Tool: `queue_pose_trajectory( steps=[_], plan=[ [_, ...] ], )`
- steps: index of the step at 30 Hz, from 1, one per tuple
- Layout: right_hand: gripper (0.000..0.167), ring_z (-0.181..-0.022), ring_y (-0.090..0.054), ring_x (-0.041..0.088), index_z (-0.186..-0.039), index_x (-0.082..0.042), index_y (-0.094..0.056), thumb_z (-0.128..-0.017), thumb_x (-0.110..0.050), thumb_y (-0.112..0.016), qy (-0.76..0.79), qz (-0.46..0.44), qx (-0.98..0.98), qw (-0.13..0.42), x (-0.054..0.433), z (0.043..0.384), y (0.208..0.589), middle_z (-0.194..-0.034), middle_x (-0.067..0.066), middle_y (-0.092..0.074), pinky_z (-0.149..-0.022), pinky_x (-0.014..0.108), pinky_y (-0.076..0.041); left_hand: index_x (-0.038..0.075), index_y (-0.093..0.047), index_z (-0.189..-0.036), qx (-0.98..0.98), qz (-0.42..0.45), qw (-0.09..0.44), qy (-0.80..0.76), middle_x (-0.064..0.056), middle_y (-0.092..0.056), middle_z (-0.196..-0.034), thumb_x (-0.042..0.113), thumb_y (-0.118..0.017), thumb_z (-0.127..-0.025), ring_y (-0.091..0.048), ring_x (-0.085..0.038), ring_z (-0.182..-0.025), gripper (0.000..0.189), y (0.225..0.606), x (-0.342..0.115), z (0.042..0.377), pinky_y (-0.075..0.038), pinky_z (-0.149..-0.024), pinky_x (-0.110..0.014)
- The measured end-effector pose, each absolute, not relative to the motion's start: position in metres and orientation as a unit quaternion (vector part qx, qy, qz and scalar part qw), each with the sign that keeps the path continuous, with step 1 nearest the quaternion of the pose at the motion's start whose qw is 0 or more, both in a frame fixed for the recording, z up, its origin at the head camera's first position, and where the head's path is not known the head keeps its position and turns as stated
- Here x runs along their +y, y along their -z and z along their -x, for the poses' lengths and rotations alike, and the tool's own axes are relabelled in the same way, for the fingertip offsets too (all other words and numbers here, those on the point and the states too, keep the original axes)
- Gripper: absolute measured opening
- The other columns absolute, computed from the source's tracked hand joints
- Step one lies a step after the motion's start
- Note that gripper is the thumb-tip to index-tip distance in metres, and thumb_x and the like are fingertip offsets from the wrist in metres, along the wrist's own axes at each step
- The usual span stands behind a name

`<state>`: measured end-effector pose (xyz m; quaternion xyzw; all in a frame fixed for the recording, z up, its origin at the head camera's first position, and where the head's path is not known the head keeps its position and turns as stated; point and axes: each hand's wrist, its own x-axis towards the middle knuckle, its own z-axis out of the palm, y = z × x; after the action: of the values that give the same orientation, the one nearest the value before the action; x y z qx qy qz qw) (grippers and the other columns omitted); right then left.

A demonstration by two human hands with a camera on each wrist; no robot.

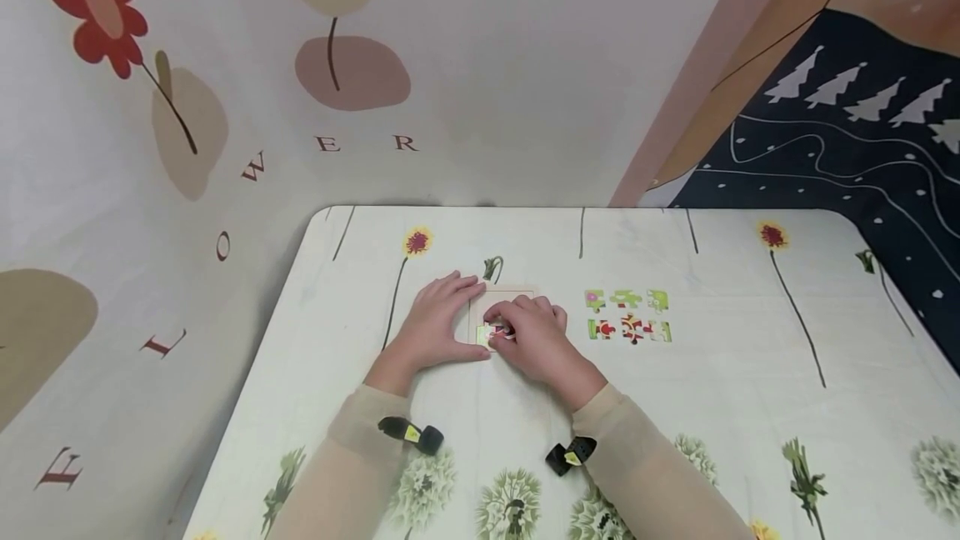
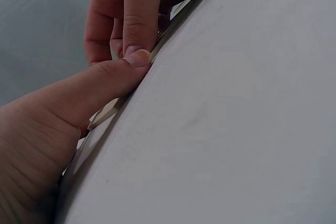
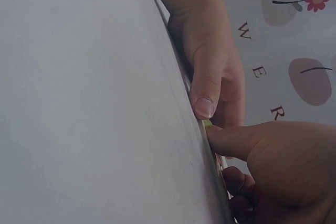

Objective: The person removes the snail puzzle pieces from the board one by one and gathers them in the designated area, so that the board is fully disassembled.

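A small pale wooden puzzle tray (image 1: 477, 307) lies on the table between both hands. My left hand (image 1: 435, 323) steadies it from the left, straight fingers at the upper left corner and thumb along the near edge. In the left wrist view the left thumb (image 2: 113, 80) lies against the tray's edge. Curled over the tray, my right hand (image 1: 536, 338) pinches a colourful jigsaw piece (image 1: 497, 330) with thumb and forefinger, low in the tray. The right hand (image 3: 283, 166) partly hides the piece and the tray's right side.
Several loose jigsaw pieces (image 1: 626, 299) in green and red lie in two rows right of the tray. The table (image 1: 750, 340) has a white flower-print cover. A printed curtain (image 1: 480, 65) hangs behind it. Each sleeve carries a black wrist camera (image 1: 573, 454).
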<state>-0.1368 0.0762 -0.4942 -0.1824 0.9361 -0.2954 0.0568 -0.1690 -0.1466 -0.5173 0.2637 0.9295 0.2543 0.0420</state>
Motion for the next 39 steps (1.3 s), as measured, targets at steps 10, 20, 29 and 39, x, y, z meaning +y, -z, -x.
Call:
queue_pose_trajectory(
  steps=[10,20,29,39],
  plan=[
    [0.025,-0.103,-0.048,0.023,-0.118,-0.028,-0.069,-0.097,-0.023,-0.081,0.308,0.193,0.930,0.056,0.076,0.138,0.497,-0.096,-0.007,-0.058,-0.100,0.060,-0.031,0.014,-0.049,-0.161,0.930,-0.262,0.044,-0.252,-0.006,-0.041,-0.169,0.059,-0.091,-0.075,-0.022,-0.033,-0.161,0.106,0.515,-0.146,0.169,-0.015,-0.129,-0.059],
    [0.032,-0.106,-0.059,0.020,-0.125,-0.020,-0.078,-0.093,-0.018,-0.085,0.291,0.281,0.914,-0.006,0.082,0.140,0.499,-0.116,-0.007,-0.076,-0.107,0.058,-0.034,0.013,-0.050,-0.161,0.929,-0.267,0.040,-0.253,-0.008,-0.042,-0.168,0.060,-0.090,-0.075,-0.022,-0.034,-0.161,0.106,0.515,-0.146,0.167,-0.016,-0.129,-0.059],
    [0.038,-0.107,-0.061,0.020,-0.128,-0.019,-0.078,-0.091,-0.024,-0.086,0.262,0.311,0.913,-0.032,0.085,0.142,0.500,-0.115,-0.004,-0.077,-0.104,0.058,-0.036,0.013,-0.049,-0.161,0.928,-0.270,0.038,-0.253,-0.008,-0.042,-0.168,0.060,-0.091,-0.075,-0.022,-0.035,-0.160,0.107,0.515,-0.146,0.169,-0.016,-0.129,-0.059],
    [0.037,-0.104,-0.064,0.020,-0.131,-0.020,-0.078,-0.095,-0.023,-0.083,0.232,0.329,0.913,-0.064,0.088,0.140,0.499,-0.113,-0.008,-0.078,-0.105,0.057,-0.038,0.014,-0.049,-0.161,0.928,-0.268,0.040,-0.257,-0.008,-0.041,-0.168,0.062,-0.090,-0.075,-0.022,-0.034,-0.161,0.107,0.516,-0.146,0.169,-0.015,-0.129,-0.058]
  ],
)
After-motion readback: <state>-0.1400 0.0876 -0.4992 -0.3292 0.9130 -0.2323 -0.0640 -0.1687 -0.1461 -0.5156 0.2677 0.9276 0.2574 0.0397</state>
